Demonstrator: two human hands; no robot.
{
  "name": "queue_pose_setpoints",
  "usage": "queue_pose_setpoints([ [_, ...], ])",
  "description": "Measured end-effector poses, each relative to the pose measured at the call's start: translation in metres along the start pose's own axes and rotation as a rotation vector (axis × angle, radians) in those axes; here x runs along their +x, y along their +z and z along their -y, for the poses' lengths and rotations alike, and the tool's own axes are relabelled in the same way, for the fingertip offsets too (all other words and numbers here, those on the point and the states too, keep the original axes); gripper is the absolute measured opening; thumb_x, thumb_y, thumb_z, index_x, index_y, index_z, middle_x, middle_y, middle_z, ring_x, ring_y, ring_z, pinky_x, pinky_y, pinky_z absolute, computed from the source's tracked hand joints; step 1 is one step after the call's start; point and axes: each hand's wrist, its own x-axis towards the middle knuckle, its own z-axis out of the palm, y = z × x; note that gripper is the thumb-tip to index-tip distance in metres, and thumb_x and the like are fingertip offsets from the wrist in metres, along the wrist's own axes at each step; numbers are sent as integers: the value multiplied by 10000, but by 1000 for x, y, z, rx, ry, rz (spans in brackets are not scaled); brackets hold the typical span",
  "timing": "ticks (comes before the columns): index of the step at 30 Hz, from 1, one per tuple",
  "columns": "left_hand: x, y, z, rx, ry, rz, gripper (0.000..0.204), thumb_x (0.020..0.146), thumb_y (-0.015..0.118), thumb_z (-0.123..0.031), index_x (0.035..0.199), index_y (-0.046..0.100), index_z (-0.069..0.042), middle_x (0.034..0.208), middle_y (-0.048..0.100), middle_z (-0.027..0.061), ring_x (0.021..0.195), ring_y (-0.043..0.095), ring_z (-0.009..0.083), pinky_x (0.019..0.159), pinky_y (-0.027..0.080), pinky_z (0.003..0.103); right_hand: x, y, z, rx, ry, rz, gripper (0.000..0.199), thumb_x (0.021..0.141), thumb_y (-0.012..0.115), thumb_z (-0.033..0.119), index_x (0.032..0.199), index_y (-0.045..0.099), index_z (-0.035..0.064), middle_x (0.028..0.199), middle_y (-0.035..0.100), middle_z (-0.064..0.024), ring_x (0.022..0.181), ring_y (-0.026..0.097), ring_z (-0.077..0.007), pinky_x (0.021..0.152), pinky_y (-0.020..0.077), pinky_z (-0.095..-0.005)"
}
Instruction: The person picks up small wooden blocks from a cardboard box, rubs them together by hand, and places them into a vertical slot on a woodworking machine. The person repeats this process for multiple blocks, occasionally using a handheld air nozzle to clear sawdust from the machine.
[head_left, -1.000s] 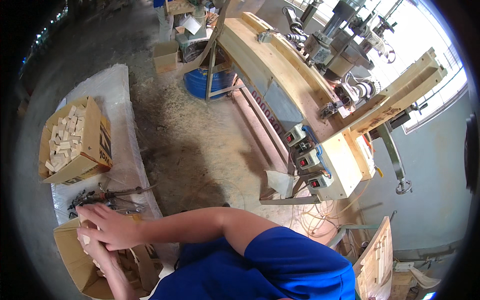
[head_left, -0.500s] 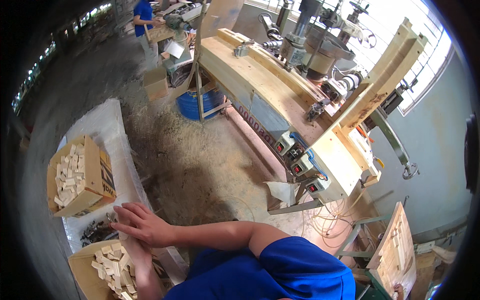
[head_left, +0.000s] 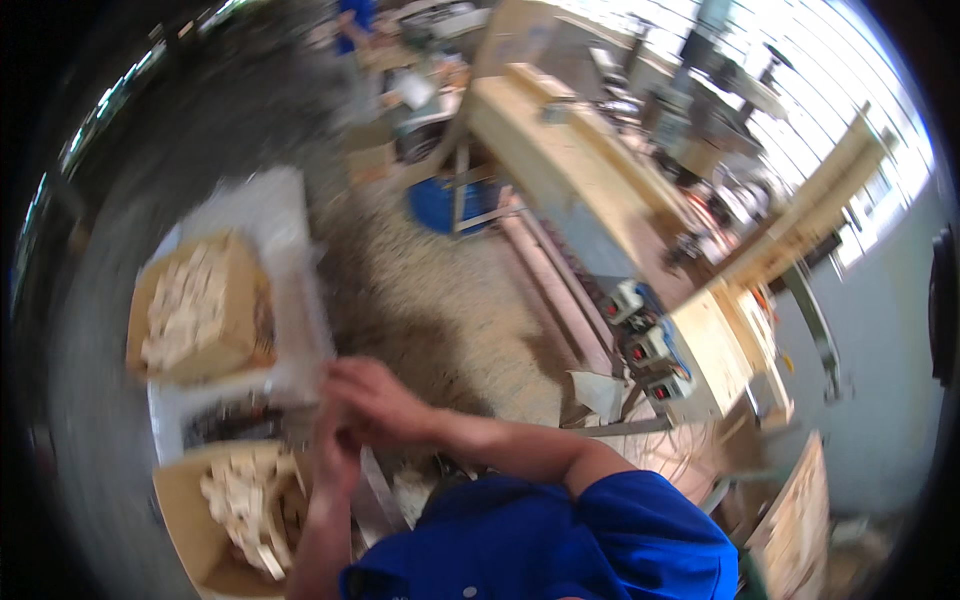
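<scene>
Wood-block carton just below hands

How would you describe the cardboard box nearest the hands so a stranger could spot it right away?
Start at the white table on the person's left, which bears two open cardboard boxes of pale wooden pieces. The nearer box sits at the table's close end, just below the left hand and right hand. Its pieces lie loose and jumbled; the farther box is packed fuller.

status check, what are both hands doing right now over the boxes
Both hands together at the white table edge: right hand over left hand, grip blurred. Near cardboard box of pale wooden blocks just below. Second box of blocks farther up the table.
</scene>
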Motion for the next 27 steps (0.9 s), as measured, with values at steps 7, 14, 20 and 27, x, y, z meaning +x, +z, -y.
queue_pose_setpoints([
  [7, -54, -33, -6, 331, 84, -71, 356, 859, 584, -163, 1161, 504, 9, 974, 592, 59, 883, 591, 105, 708, 490, 230, -36, 41, 50, 18, 64, 26, 897, 543, 730, 99, 1353, 344, 90, 1338, 352, -203, 1200, 387, -394, 981, 351, -461],
  [14, -87, -10, 7, 82, -336, 87, 594, 893, 423, -530, 1238, 451, -48, 1137, 548, 96, 1004, 577, 225, 830, 483, 386, -85, 6, 82, 27, 54, 31, 904, 532, 722, 84, 1354, 347, 97, 1290, 404, -184, 1165, 426, -364, 962, 373, -456],
  [20, -111, 22, 27, -16, -547, -42, 748, 816, 380, -705, 1232, 462, -88, 1156, 543, 103, 1057, 551, 248, 905, 434, 431, -111, -35, 116, 14, 29, 175, 871, 543, 696, 94, 1344, 354, 79, 1282, 435, -121, 1185, 416, -311, 1010, 305, -451],
  [27, -119, 30, 47, 45, -421, -46, 691, 835, 372, -677, 1192, 491, -97, 1109, 563, 100, 1031, 563, 250, 887, 446, 414, -134, -43, 128, -19, 81, 137, 866, 569, 732, 146, 1341, 350, 57, 1310, 410, -146, 1208, 394, -325, 997, 316, -436],
])
